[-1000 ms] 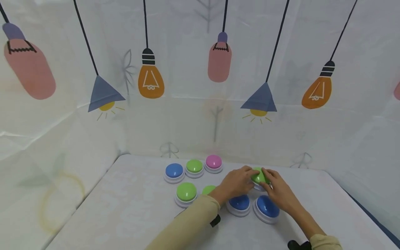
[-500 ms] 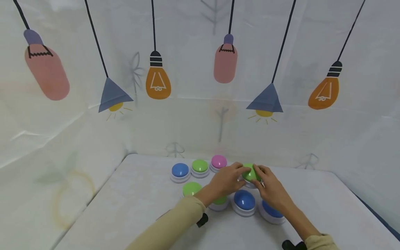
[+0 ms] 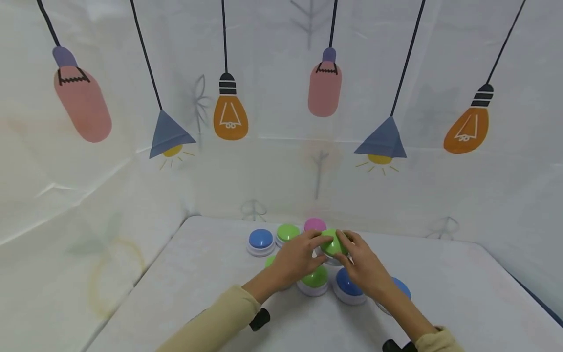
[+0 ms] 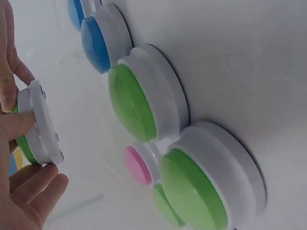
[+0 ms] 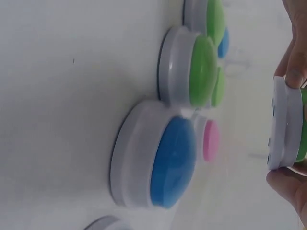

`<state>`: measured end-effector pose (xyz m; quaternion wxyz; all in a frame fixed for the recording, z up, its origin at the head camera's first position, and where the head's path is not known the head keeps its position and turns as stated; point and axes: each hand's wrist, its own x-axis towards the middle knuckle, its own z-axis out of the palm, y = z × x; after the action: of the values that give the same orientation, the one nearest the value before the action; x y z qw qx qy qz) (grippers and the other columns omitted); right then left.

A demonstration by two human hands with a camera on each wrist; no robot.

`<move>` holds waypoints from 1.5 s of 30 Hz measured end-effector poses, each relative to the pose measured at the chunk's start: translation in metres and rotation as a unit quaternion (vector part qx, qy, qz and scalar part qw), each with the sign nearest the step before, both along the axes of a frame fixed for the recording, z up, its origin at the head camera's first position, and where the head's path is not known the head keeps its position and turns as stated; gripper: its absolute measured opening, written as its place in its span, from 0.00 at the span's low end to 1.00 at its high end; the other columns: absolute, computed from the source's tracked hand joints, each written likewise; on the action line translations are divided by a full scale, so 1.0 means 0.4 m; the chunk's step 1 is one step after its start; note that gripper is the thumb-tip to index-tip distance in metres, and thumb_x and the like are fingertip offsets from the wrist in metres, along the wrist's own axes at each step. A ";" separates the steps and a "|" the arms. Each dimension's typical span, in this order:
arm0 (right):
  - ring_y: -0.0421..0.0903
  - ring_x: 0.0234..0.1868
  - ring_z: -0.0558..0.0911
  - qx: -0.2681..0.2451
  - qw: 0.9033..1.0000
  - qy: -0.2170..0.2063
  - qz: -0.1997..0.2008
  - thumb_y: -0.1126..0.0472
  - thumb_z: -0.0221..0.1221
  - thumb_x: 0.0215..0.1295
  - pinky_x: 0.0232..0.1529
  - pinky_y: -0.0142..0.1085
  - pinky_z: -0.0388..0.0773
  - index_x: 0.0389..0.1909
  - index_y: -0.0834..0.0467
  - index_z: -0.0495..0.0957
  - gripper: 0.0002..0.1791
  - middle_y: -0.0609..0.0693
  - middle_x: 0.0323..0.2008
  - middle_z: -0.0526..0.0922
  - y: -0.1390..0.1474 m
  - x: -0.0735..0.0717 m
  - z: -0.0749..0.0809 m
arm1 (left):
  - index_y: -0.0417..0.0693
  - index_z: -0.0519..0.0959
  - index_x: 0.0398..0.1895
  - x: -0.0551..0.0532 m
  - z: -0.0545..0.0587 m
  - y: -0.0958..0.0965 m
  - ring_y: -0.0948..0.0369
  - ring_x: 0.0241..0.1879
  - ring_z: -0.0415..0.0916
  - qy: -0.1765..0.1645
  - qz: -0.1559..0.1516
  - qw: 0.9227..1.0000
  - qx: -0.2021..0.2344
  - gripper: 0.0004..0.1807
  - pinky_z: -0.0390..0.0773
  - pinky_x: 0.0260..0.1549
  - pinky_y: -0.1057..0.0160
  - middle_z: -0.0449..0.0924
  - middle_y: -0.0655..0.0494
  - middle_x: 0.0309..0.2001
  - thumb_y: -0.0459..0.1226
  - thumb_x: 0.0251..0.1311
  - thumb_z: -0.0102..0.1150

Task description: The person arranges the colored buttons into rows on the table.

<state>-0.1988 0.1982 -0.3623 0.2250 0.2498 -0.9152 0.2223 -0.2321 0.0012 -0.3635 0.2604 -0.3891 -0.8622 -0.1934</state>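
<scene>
Your left hand (image 3: 296, 260) and right hand (image 3: 366, 266) have it, fingers clamped round the green-topped button (image 3: 333, 241), up off the table (image 3: 444, 278), so squeeze evenly, hold it level, steer clear of the pink button (image 3: 314, 224)!

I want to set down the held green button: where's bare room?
Bare table runs from the right-end blue button to the right edge, and left of the back-left blue button. It's crowded beside the left hand, around the front green button.
</scene>
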 end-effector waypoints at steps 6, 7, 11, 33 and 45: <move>0.57 0.55 0.80 0.009 1.000 -0.004 0.009 0.64 0.64 0.64 0.49 0.43 0.82 0.68 0.68 0.67 0.32 0.65 0.60 0.72 -0.053 0.019 -0.005 | 0.52 0.80 0.59 0.034 -0.005 -0.058 0.64 0.41 0.82 -0.009 0.011 1.000 -0.005 0.25 0.81 0.38 0.73 0.81 0.55 0.51 0.42 0.56 0.71; 0.57 0.56 0.80 0.012 1.000 -0.003 0.007 0.63 0.64 0.64 0.50 0.44 0.82 0.68 0.67 0.68 0.32 0.65 0.60 0.72 -0.062 0.022 -0.008 | 0.52 0.80 0.59 0.040 -0.007 -0.067 0.64 0.41 0.82 -0.008 0.013 1.000 -0.005 0.25 0.81 0.38 0.72 0.82 0.55 0.51 0.42 0.56 0.72; 0.59 0.57 0.79 0.017 1.000 0.001 0.007 0.63 0.65 0.63 0.51 0.45 0.81 0.67 0.66 0.69 0.32 0.65 0.60 0.73 -0.097 0.035 -0.027 | 0.53 0.81 0.57 0.065 -0.026 -0.102 0.64 0.40 0.81 -0.001 0.028 1.000 0.001 0.25 0.81 0.37 0.71 0.82 0.55 0.49 0.42 0.54 0.72; 0.56 0.56 0.78 0.062 0.994 -0.010 0.091 0.55 0.64 0.64 0.55 0.48 0.79 0.65 0.63 0.72 0.31 0.62 0.57 0.75 -0.251 0.110 -0.134 | 0.53 0.82 0.50 0.219 -0.144 -0.271 0.63 0.36 0.83 -0.023 0.094 0.995 0.018 0.25 0.83 0.30 0.66 0.81 0.57 0.48 0.42 0.45 0.77; 0.52 0.57 0.77 0.055 0.988 -0.100 0.107 0.53 0.64 0.64 0.56 0.46 0.78 0.66 0.59 0.72 0.31 0.57 0.59 0.75 -0.278 0.129 -0.134 | 0.52 0.81 0.51 0.244 -0.148 -0.299 0.64 0.35 0.82 -0.061 0.088 0.994 -0.020 0.26 0.82 0.29 0.67 0.80 0.57 0.49 0.41 0.46 0.76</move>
<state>-0.1473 0.0871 -0.4158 0.0928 0.3346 -0.9120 0.2185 -0.1344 -0.1184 -0.4228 0.2160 -0.3044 -0.9109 -0.1757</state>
